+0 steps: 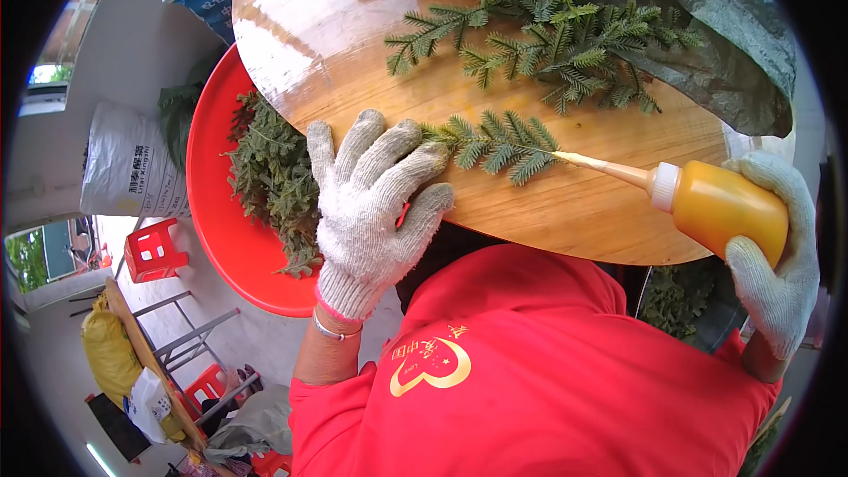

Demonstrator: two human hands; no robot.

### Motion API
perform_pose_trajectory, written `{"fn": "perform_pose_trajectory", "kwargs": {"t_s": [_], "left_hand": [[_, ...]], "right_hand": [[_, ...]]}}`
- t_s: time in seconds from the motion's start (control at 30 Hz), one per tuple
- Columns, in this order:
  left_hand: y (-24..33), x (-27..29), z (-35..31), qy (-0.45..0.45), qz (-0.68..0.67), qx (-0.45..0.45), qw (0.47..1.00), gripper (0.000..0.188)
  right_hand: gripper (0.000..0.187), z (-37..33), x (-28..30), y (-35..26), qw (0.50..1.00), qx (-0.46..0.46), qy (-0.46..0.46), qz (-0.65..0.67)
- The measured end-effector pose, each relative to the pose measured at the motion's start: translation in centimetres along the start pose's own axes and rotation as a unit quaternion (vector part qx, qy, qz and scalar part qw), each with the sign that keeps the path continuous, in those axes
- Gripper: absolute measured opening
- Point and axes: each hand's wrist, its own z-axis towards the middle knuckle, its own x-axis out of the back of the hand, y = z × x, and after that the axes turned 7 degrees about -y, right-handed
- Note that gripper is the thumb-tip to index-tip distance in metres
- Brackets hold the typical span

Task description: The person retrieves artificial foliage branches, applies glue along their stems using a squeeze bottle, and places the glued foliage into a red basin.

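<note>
My left hand [371, 203], in a whitish knit glove, lies on the round wooden table [336, 62] with its fingers spread. Its fingertips touch the left end of a small green fir-like sprig [503, 146] that lies flat. My right hand [782, 252], also gloved, is wrapped around a squeeze bottle [729, 208] full of yellow-orange liquid. The bottle is tilted on its side, and its long tapered nozzle [609, 166] points left, the tip at the sprig's right end. Whether liquid is coming out is too small to tell.
More green sprigs [565, 44] lie at the table's far side, by a dark plastic sheet [733, 62]. A red basin [212, 185] with a heap of greenery [278, 177] stands to the left. Beyond it are a white sack [132, 163] and a red stool [156, 250].
</note>
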Motion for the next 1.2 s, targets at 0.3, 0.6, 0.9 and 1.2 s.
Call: {"fn": "perform_pose_trajectory", "kwargs": {"t_s": [0.3, 0.6, 0.9, 1.2], "left_hand": [[0.5, 0.7, 0.4, -0.017, 0.03, -0.001, 0.999, 0.028], [0.3, 0.8, 0.8, -0.034, 0.039, -0.013, 0.999, 0.025], [0.5, 0.8, 1.8, -0.005, 0.051, -0.02, 0.998, 0.03], [0.9, 1.5, 2.3, -0.019, 0.008, 0.048, 0.999, 0.049]], "right_hand": [[0.058, -0.5, 0.4, -0.2, 0.999, 0.0, -0.001, -0.036], [0.058, -1.6, 0.8, 0.7, 0.998, -0.038, 0.027, -0.032], [0.078, -1.9, 2.2, 5.5, 0.983, -0.041, 0.042, 0.175], [0.075, 0.5, -3.4, 8.7, 0.935, -0.064, 0.12, 0.326]]}}
